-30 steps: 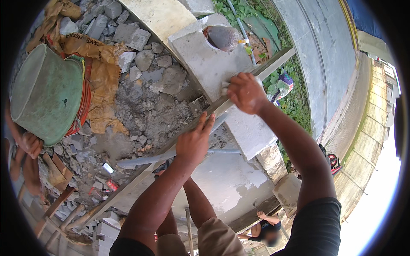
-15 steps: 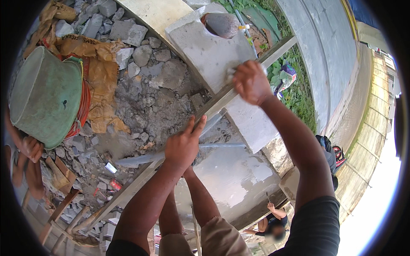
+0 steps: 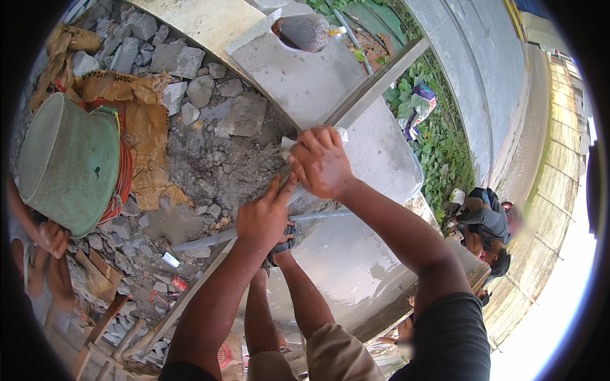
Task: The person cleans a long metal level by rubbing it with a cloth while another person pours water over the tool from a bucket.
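The head camera looks steeply down from the person's head, near the grip; both arms (image 3: 394,228) enter from below it; the right hand (image 3: 321,162) sits near mid-view, the left hand (image 3: 260,223) just lower-left; the fisheye reaches rubble (image 3: 199,92) left of the grip and paving (image 3: 467,63) far to its right, bending edges toward a dark rim.

Smooth matt bar (image 3: 383,81), rough rubble (image 3: 244,116)

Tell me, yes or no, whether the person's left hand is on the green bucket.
No, the left hand rests on the long bar, while a co-worker's hand is at the green bucket.
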